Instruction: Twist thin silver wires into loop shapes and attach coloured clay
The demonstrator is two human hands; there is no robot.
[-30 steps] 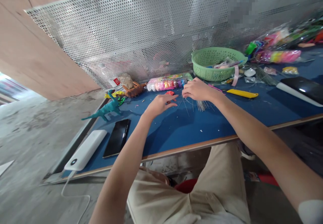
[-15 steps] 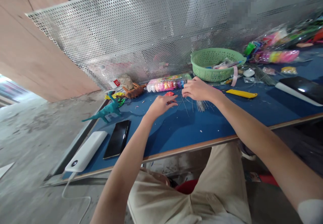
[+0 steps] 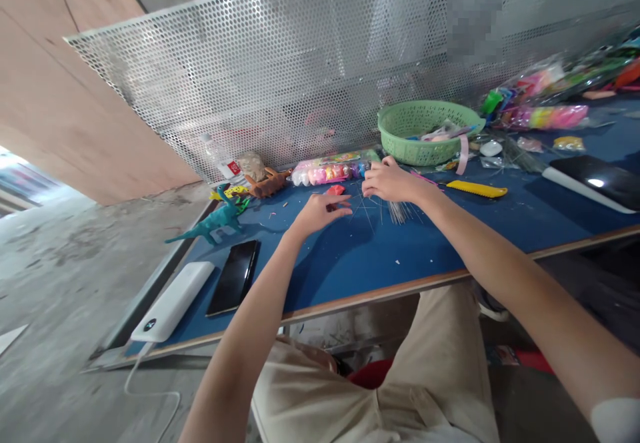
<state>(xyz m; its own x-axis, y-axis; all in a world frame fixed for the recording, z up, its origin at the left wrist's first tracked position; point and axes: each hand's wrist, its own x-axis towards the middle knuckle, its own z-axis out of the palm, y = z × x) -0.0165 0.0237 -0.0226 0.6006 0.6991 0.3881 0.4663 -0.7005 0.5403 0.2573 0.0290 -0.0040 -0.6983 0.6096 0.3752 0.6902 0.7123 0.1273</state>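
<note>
Two bare hands, left hand (image 3: 320, 208) and right hand (image 3: 389, 181), one green basket (image 3: 400, 138), two toy dinosaurs, teal dinosaur (image 3: 213, 221) and brown dinosaur (image 3: 267, 182), one black phone (image 3: 234, 278), one white power bank (image 3: 173, 302), one yellow comb (image 3: 477, 190), one plastic bottle (image 3: 218, 157), thin wires (image 3: 395, 209) too many to count

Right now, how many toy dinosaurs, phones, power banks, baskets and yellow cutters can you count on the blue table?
Toy dinosaurs: 2, teal dinosaur and brown dinosaur
Phones: 1, black phone
Power banks: 1, white power bank
Baskets: 1, green basket
Yellow cutters: 1, yellow cutter
Total: 6
</note>
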